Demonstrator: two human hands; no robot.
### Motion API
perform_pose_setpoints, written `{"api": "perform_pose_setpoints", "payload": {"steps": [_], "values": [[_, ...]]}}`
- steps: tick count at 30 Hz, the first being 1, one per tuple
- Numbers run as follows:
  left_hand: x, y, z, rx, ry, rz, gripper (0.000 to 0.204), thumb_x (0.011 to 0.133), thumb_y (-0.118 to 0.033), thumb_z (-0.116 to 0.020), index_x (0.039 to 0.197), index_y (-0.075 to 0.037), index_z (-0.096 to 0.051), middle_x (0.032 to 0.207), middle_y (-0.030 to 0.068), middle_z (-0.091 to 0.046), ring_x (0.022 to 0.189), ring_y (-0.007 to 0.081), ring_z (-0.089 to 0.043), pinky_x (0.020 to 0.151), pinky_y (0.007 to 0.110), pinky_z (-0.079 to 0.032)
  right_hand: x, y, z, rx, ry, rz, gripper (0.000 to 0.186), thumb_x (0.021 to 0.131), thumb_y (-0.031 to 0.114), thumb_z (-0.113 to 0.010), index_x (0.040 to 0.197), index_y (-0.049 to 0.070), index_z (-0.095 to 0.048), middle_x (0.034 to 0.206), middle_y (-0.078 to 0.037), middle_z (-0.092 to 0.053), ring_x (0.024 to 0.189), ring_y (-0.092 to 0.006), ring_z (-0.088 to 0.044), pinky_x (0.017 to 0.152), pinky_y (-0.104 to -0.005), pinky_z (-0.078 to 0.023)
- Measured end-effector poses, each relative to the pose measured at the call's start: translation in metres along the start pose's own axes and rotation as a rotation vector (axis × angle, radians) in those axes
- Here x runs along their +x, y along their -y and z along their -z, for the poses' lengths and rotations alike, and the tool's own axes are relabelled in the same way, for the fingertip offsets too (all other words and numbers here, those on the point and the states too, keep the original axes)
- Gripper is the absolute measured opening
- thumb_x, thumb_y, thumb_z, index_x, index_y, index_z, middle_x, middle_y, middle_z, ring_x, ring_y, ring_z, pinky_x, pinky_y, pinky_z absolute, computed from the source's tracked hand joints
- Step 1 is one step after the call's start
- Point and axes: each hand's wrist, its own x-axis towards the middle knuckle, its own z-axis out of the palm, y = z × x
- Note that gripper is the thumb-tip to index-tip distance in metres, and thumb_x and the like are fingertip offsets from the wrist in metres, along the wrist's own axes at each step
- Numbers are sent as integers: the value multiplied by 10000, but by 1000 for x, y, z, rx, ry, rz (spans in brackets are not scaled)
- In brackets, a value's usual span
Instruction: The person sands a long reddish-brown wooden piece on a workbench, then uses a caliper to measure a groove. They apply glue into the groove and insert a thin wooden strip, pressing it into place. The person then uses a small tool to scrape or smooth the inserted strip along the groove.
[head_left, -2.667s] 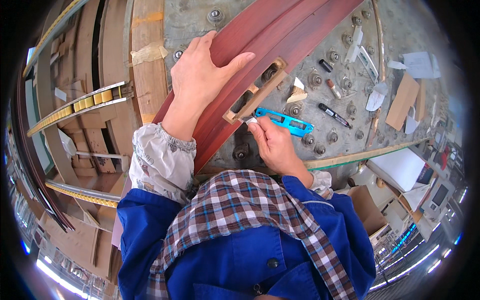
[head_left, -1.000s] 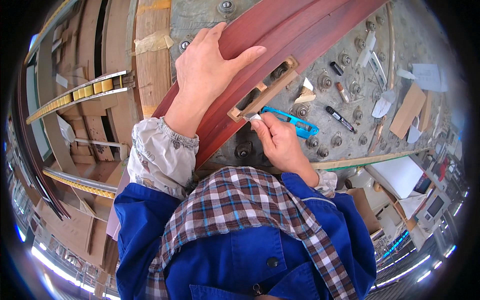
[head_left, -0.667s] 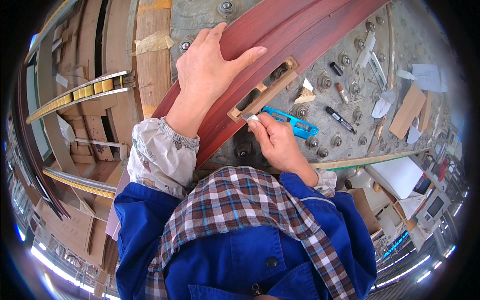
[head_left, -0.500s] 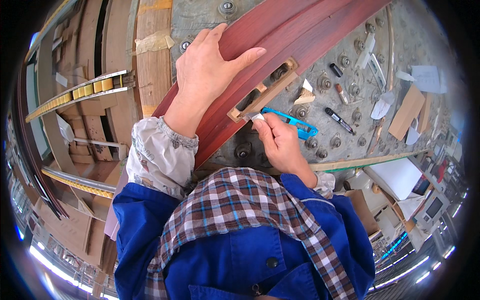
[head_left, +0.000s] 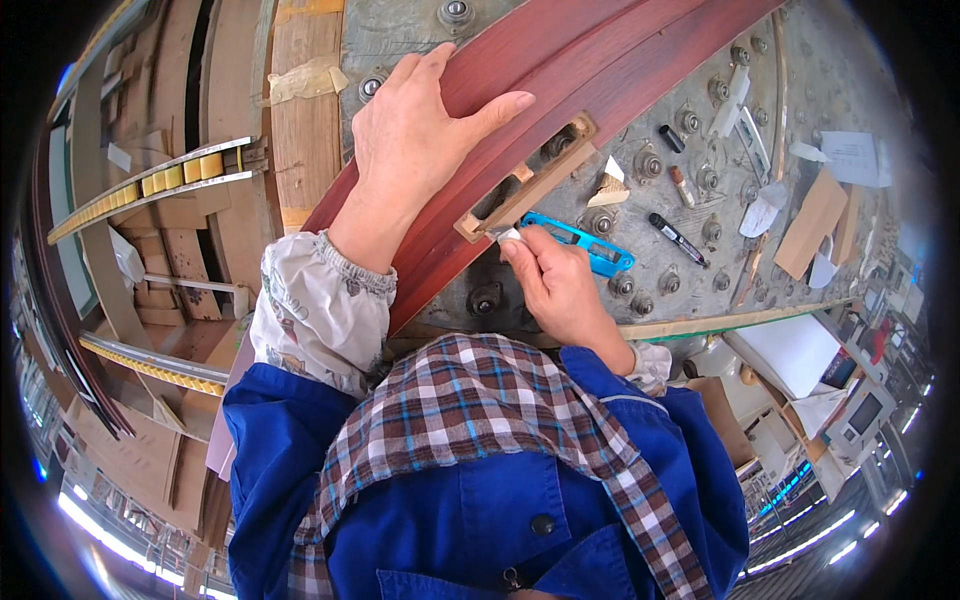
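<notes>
A long red-brown wooden board (head_left: 650, 60) lies diagonally over the grey work surface, with a rectangular cutout (head_left: 535, 175) rimmed in pale bare wood. My left hand (head_left: 405, 160) rests on the board left of the cutout, thumb out and fingers spread, fingertips at the far edge. My right hand (head_left: 560, 285) grips a small white-handled tool with a thin metal blade (head_left: 508, 237), its tip at the near lower corner of the cutout. Just beyond that hand lies a bright blue plastic template (head_left: 605, 258), partly hidden by it.
The metal surface carries several ball rollers (head_left: 650, 162), a black marker (head_left: 677, 240), paper scraps (head_left: 610, 183) and cardboard pieces (head_left: 808, 225). A taped wooden strip (head_left: 305, 150) borders the left side. Beyond stand racks with yellow rollers (head_left: 180, 175). A white board and a console (head_left: 862, 415) are at lower right.
Since the oldest frame the board and both hands appear slightly farther right and higher. My right hand and blade shift only minutely at the cutout's corner; my left hand keeps its place.
</notes>
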Motion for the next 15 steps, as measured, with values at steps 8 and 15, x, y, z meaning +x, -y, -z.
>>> {"api": "perform_pose_setpoints", "payload": {"steps": [8,15], "values": [[0,1,-1,5,-7,-7,861,701,-699,-709,1207,-8,-632,1056,146,-667,941,307,-677,774,416,-553,2,-1,0,92,57,-51,170,976,153,-559,945,-10,-600,720,-189,-632,670,-367,-645,562,-415,-474],[0,1,-1,0,-15,-20,859,702,-697,-710,1207,-7,-633,1055,144,-668,940,307,-677,773,419,-552,-2,-5,-5,52,-2,-20,179,982,160,-556,926,-5,-598,691,-168,-612,628,-333,-624,554,-398,-461]]}}
